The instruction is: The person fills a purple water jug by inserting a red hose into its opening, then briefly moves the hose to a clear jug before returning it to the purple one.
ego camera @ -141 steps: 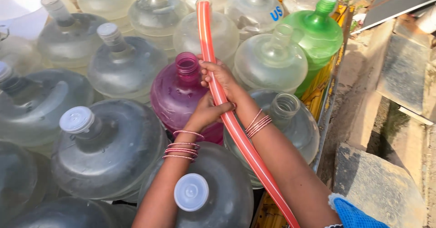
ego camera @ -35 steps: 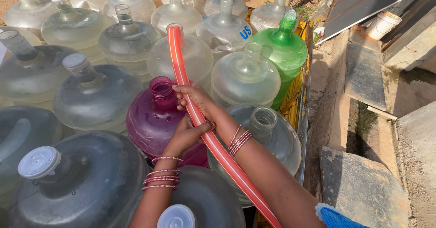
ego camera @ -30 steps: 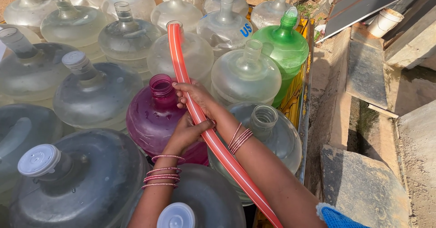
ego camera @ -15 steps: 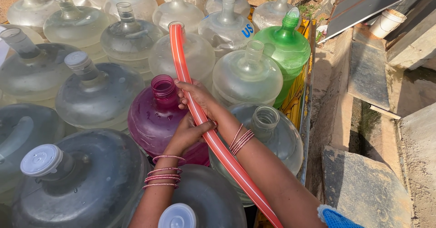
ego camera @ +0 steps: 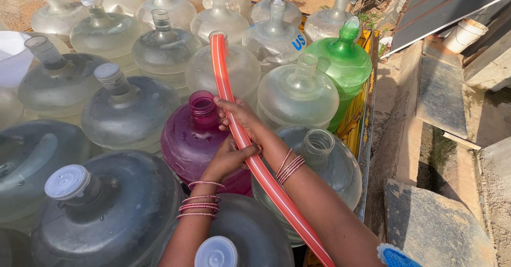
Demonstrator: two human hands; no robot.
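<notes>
An orange-red hose (ego camera: 223, 80) runs from the lower right up across the jugs, its open end pointing away at the top. My right hand (ego camera: 242, 119) grips the hose just right of the open neck of a purple water jug (ego camera: 189, 142). My left hand (ego camera: 229, 159) holds the same hose a little lower, resting against the purple jug's shoulder. Both wrists carry thin bangles. An open clear jug (ego camera: 319, 150) sits right under my right forearm.
Several large clear water jugs fill the cart, some capped like the near one (ego camera: 69, 184), some open. A green jug (ego camera: 346, 59) stands at the right edge. Stone slabs (ego camera: 436, 229) and a drain gap lie to the right, a white bucket (ego camera: 462, 35) beyond.
Both hands keep their grip on the hose beside the purple jug's neck. The view has shifted slightly; the hose tip stays pointed away over the clear jugs.
</notes>
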